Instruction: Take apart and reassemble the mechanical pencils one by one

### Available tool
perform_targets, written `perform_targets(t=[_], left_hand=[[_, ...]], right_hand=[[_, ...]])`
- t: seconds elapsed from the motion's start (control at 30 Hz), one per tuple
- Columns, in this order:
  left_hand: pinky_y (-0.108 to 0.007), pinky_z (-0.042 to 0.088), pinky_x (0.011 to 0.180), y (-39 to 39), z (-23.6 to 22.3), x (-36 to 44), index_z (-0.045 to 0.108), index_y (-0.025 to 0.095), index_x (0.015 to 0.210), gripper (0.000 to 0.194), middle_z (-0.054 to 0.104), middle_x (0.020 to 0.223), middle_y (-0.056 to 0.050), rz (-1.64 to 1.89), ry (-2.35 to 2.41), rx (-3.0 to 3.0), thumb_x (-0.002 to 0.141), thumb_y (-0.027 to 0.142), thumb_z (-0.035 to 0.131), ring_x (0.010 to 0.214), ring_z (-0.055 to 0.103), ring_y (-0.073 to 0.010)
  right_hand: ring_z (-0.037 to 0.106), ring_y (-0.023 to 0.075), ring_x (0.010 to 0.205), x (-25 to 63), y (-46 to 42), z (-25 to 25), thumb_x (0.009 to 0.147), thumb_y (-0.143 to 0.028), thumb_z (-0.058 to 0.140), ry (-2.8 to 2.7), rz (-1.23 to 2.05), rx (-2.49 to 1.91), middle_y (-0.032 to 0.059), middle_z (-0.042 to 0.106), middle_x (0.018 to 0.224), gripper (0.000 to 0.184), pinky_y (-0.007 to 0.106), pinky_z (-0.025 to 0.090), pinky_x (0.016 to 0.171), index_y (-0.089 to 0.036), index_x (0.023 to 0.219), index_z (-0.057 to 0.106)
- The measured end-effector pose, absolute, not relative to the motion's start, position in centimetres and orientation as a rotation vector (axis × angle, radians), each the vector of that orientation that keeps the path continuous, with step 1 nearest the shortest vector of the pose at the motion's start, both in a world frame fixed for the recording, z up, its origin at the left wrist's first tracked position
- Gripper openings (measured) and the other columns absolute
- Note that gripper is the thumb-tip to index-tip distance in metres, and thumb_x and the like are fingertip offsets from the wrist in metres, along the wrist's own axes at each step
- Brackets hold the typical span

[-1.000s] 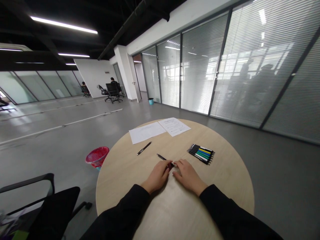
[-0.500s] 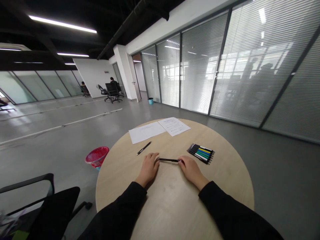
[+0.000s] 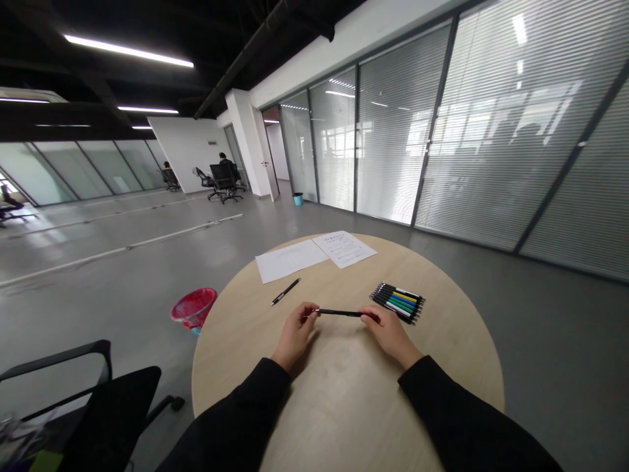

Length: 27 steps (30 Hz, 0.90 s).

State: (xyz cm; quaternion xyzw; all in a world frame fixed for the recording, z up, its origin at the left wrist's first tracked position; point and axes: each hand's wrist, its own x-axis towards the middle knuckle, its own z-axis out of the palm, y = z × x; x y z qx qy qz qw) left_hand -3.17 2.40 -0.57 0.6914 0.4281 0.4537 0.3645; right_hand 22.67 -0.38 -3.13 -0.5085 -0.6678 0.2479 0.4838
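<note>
A dark pen (image 3: 340, 313) stretches sideways between my two hands, over the middle of the round wooden table (image 3: 339, 406). My left hand (image 3: 297, 331) pinches its left end between thumb and fingers. At the other end, my right hand (image 3: 388, 333) grips the pen with thumb and fingertips. Beyond my left hand lies a single black pen (image 3: 285, 292), slanted on the tabletop. A row of several pens (image 3: 399, 301), dark with white, yellow, blue and green parts, lies side by side just past my right hand.
Two paper sheets, one nearly blank (image 3: 289, 261) and one printed (image 3: 344, 249), lie at the table's far edge. A red bin (image 3: 194, 308) and a black chair (image 3: 108, 413) stand on the left. Seated people are farther back; a glass partition (image 3: 388, 124) runs along the right.
My left hand's fingers have closed on the pen's left end, with the thumb now showing against it. Both hands and the pen sit slightly farther right in view.
</note>
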Motion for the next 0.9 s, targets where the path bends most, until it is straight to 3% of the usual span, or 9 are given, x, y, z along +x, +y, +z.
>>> perform_targets(t=[0.23,0.43,0.67,0.9], left_hand=[[-0.030,0.048,0.077,2.98,-0.99,-3.38,0.064,0.017,0.096,0.021,0.068,0.087,-0.005,1.204,1.075,1.722,0.087,0.036,0.063,0.083,0.064,-0.0192],[-0.031,0.048,0.078,2.80,-0.58,-3.30,0.065,0.017,0.091,0.020,0.068,0.085,-0.005,1.214,1.090,1.646,0.084,0.035,0.065,0.083,0.064,-0.0195],[-0.033,0.049,0.082,2.71,-0.59,-3.13,0.065,0.017,0.091,0.023,0.069,0.085,-0.005,1.220,1.067,1.560,0.081,0.038,0.068,0.085,0.065,-0.0205],[-0.030,0.049,0.075,2.80,-0.94,-3.10,0.065,0.016,0.091,0.026,0.067,0.083,-0.004,1.241,1.067,1.595,0.080,0.040,0.069,0.079,0.062,-0.0181]], right_hand=[[0.067,0.0246,0.094,22.54,-0.13,-3.65,0.086,-0.031,0.060,-1.524,0.654,-1.210,0.0098,0.074,0.101,0.024,0.038,0.050,0.087,-0.019,0.100,0.075],[0.064,0.0191,0.073,22.40,0.00,-3.86,0.078,-0.033,0.067,-1.356,0.808,-1.144,0.0042,0.070,0.083,0.034,0.031,0.051,0.070,-0.017,0.108,0.068],[0.063,0.0193,0.071,22.21,-0.19,-3.32,0.077,-0.036,0.069,-1.240,0.848,-1.123,0.0059,0.070,0.081,0.023,0.031,0.050,0.067,-0.017,0.089,0.067],[0.062,0.0198,0.070,22.38,-0.14,-3.42,0.078,-0.040,0.069,-1.274,0.805,-1.145,0.0070,0.070,0.081,0.026,0.031,0.051,0.066,-0.017,0.090,0.067]])
